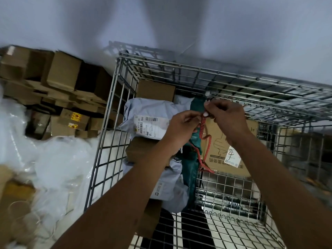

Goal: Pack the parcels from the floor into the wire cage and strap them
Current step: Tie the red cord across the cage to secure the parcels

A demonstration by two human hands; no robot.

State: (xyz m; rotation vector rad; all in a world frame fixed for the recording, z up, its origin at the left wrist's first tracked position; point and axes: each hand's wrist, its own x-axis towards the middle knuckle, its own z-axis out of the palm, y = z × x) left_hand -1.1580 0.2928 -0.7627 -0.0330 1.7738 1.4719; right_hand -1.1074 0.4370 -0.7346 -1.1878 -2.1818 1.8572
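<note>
Both my hands reach into the wire cage (106, 141). My left hand (181, 126) and my right hand (226, 117) both pinch the upper end of a red strap (203, 130), close below the cage's top wire. The strap hangs down in a loop over a green band (188, 166) and ends at the cage mesh. Inside the cage lie a grey mailer bag with a white label (149, 115), a brown box with a "4" label (231, 151), another brown box (155, 90) at the back and a second grey mailer (168, 187) lower down.
Left of the cage stands a heap of empty cardboard boxes (59, 83), with clear plastic wrap (53, 162) spread over the floor in front of it. A pale wall rises behind. The cage's mesh front panel (228, 198) is below my right arm.
</note>
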